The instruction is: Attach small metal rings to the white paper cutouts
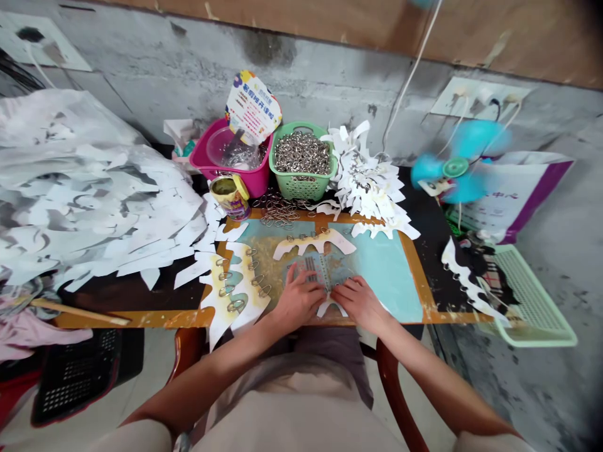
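Note:
Both hands work close together at the table's front edge. My left hand [301,299] has its fingers bent, fingertips down beside a small white cut piece [332,307]. My right hand [360,301] has its fingers pressed together at the same piece; what lies between the fingertips is too small to make out. Just beyond them lies a white scalloped strip [315,242] with metal rings along its upper edge. Left of my left hand, two yellow-stained white pieces [223,301] carry several metal rings.
A green basket [304,186] of metal rings and a pink basket [257,182] stand at the back, with an open can [233,204] in front. White cutouts [108,207] are heaped at left. A blue fan [456,166] and pale green tray [541,301] are at right.

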Available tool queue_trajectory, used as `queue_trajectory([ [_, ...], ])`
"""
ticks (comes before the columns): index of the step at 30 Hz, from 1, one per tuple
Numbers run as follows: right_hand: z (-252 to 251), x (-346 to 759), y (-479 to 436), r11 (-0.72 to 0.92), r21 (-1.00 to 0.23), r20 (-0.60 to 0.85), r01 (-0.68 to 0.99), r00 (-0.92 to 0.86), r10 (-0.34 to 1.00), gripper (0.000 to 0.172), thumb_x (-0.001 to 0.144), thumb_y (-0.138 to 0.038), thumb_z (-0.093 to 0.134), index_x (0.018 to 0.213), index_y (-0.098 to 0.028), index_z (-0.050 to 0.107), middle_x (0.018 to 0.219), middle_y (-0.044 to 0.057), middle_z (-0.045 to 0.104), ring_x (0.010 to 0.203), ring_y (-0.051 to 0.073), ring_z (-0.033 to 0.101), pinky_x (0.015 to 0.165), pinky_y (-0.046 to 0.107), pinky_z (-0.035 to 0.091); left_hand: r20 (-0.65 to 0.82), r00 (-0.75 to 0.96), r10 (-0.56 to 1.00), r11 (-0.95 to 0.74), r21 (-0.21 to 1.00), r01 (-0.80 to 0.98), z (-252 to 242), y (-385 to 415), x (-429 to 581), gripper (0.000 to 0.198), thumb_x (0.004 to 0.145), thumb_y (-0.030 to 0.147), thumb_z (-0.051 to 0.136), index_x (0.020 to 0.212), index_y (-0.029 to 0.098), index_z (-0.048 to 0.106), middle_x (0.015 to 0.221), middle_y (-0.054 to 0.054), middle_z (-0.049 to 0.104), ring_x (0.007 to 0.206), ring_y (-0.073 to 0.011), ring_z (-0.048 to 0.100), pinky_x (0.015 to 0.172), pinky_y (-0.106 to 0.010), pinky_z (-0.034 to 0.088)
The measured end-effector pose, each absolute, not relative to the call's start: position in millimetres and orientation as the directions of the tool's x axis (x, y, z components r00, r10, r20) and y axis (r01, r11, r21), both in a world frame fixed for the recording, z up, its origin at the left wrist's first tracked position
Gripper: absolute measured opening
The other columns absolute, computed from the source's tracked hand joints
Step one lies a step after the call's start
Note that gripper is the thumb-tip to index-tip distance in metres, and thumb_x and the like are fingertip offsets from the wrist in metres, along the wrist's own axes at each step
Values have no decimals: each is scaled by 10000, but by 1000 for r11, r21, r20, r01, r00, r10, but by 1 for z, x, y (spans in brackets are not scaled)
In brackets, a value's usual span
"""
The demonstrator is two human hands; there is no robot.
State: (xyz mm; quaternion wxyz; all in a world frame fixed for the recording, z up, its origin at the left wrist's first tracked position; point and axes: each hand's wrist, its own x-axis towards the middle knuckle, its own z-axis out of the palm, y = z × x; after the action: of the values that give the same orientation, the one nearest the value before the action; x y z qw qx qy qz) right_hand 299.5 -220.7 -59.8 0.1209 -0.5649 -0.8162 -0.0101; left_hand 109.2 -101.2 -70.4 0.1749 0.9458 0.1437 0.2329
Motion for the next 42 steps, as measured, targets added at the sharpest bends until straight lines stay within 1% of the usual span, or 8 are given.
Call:
queue_trajectory([
  [5,-55,297,-229,331,-200,184,922,-296,937,261,877,-131,537,1101,-181,660,1055,97,674,944,254,522,842,425,374,395,869,297,-927,337,164,-68,-103,107,145,910,217,591,909,281,721,957,10,750,1171,-254,552,1164,-637,66],
  [13,-59,292,-237,284,-451,368,846,-113,923,445,799,-82,484,1221,-203,556,1198,85,656,1115,286,510,944,476,387,392,879,272,-938,310,152,-66,-105,107,141,887,217,603,929,281,722,975,-4,743,1192,-277,533,1158,-662,36],
  [18,-63,277,-237,220,-470,303,855,-77,950,527,790,-85,496,1307,-166,435,1026,102,691,1018,294,553,925,490,382,309,900,309,-883,443,151,-58,-101,103,195,863,209,587,980,290,721,1052,0,736,1239,-288,517,1158,-651,72],
  [23,-63,273,-239,191,-478,299,857,-46,953,544,813,-93,489,1340,-147,364,1049,125,684,971,301,567,894,480,381,237,881,409,-789,577,212,-48,-94,104,246,793,191,599,1015,226,700,1262,-87,640,1178,-285,572,1121,-596,275],
  [28,-64,272,-241,190,-475,318,859,-33,948,522,826,-106,484,1332,-135,358,1072,138,669,958,298,568,896,480,376,269,931,247,-893,436,110,-43,-81,121,255,864,167,595,1081,256,696,1449,-103,482,1329,-311,441,1131,-601,273],
  [33,-65,270,-242,163,-492,330,855,10,944,456,833,-107,472,1283,-128,396,1094,150,656,980,293,564,906,476,363,223,975,-13,-951,299,-81,-42,-73,130,122,888,203,617,856,239,729,1472,-77,471,1406,-325,350,1159,-672,131],
  [39,-66,268,-244,131,-481,263,867,1,965,429,814,-99,506,1236,-176,527,1007,104,688,1022,290,533,906,467,333,345,937,-60,-985,133,-111,-57,-94,114,126,915,164,548,926,177,673,1287,-123,614,1317,-285,469,1167,-688,-21],
  [42,-68,267,-246,171,-462,261,870,-51,964,476,792,-107,546,1258,-205,557,1066,84,687,1045,286,507,921,469,314,402,915,36,-981,187,-43,-57,-101,101,109,902,151,537,903,174,644,1205,-115,642,1276,-269,507,1184,-663,-9],
])
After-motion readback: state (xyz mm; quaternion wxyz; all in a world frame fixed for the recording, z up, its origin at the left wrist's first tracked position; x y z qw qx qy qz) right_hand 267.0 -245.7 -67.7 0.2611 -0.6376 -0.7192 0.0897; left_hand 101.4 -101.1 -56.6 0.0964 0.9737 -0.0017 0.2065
